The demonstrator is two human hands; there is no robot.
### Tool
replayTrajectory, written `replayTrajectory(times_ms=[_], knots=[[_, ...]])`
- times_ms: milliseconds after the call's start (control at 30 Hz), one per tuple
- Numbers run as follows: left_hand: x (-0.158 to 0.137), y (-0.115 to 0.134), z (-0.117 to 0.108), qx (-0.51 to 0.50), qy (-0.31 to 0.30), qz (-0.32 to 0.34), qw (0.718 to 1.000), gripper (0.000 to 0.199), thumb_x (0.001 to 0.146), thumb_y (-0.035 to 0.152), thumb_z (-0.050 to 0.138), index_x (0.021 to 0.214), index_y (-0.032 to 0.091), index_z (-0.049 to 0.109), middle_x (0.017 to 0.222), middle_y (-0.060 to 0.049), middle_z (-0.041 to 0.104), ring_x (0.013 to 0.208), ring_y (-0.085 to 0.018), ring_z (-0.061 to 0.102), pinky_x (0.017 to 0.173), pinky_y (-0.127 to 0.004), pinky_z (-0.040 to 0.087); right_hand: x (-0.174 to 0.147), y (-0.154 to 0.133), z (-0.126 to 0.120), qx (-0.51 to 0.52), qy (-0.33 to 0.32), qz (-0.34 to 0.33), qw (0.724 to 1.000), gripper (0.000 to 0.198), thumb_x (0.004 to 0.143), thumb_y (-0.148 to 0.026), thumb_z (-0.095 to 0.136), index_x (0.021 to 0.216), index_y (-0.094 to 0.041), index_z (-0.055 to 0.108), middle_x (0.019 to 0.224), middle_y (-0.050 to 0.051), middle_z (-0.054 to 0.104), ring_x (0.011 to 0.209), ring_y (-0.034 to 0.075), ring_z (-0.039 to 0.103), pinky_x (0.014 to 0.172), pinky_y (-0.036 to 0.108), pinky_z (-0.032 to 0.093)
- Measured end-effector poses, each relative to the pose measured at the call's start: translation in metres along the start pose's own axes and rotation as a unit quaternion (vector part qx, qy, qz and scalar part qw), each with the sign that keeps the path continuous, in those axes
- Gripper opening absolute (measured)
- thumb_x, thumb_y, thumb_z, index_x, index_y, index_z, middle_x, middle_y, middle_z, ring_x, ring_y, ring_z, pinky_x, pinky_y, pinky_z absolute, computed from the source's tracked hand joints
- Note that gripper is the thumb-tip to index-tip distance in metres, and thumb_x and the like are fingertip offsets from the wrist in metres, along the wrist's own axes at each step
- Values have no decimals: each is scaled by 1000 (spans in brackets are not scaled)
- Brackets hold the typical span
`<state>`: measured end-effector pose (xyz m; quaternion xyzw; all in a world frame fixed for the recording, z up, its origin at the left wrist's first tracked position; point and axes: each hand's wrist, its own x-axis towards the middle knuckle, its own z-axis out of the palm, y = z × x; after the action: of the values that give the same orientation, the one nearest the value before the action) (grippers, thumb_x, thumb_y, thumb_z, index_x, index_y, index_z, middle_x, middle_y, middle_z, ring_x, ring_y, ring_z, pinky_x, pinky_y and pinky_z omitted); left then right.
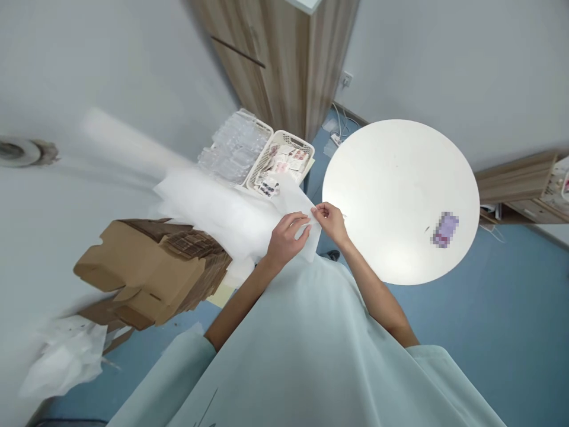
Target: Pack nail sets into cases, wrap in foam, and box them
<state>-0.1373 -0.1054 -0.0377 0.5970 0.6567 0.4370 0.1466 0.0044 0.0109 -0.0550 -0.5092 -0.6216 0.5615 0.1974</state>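
Between my hands is a thin white packing sheet, partly folded, held just in front of my shirt. My right hand pinches the sheet's right edge between thumb and fingers. My left hand lies over the sheet's near part, its fingers bent and spread, with a gap between thumb and forefinger. Whether anything lies inside the fold is hidden. Just left of my hands spreads a pile of similar white sheets.
Beyond the sheets stand a white basket of small printed cards and another of clear plastic cases. Flat brown cardboard boxes are stacked at left. At right is a round white table bearing a blurred purple item. A wooden cabinet rises behind.
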Motion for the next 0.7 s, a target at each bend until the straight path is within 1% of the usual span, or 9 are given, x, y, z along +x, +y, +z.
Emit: replayTrajectory(times_ms=[67,167,233,333,400,467,567,633,700], knots=[[7,17,21,-37,-3,-35,999,17,98,33,72,114,27,74,121,-9,73,121,-27,71,107,-47,61,-11,8,-27,39,63,-2,997,35,91,-59,67,90,-24,65,87,3,72,80,21,66,77,35,55],[16,39,57,-115,15,-148,982,44,90,42,82,129,27,68,147,-13,59,137,-31,61,103,-46,63,-30,22,-67,89,139,0,986,35,92,-59,67,91,-25,62,91,4,70,87,22,66,81,36,56],[22,50,84,-184,-3,-252,950,63,83,46,88,138,27,62,156,-15,51,136,-33,61,97,-45,65,-42,32,-92,118,182,9,976,35,92,-60,68,91,-25,61,92,4,69,88,22,66,81,36,56],[32,67,125,-285,-100,-372,878,67,75,48,93,129,22,65,137,-16,66,114,-30,72,91,-45,64,-59,52,-124,152,241,13,959,37,92,-61,69,92,-25,59,92,3,66,87,21,65,83,36,56],[39,81,149,-326,-151,-392,847,58,71,50,94,115,19,69,120,-14,74,105,-28,74,92,-45,61,-67,64,-142,168,273,14,947,38,92,-63,69,93,-26,58,92,3,66,87,20,64,83,36,56],[45,97,168,-348,-177,-379,839,48,73,51,92,103,19,71,110,-11,77,105,-27,73,95,-42,58,-75,75,-160,186,288,16,939,40,91,-64,70,94,-26,59,96,4,68,92,21,66,85,36,57],[54,121,191,-366,-213,-361,831,35,81,50,85,93,21,70,99,-6,76,101,-23,71,95,-38,55,-87,87,-185,211,256,10,943,43,93,-68,66,93,-26,64,122,9,72,117,26,66,101,41,55],[60,133,204,-386,-241,-367,811,30,82,47,83,87,21,68,90,-3,72,95,-21,69,91,-34,54,-93,93,-200,215,219,8,952,47,97,-71,58,89,-26,68,144,8,67,142,29,54,119,45,44],[66,139,216,-423,-265,-380,779,27,80,42,81,82,21,66,85,-1,68,92,-20,68,86,-32,54,-98,101,-213,212,194,12,958,51,99,-72,54,85,-27,72,152,5,63,157,29,39,129,48,29]])
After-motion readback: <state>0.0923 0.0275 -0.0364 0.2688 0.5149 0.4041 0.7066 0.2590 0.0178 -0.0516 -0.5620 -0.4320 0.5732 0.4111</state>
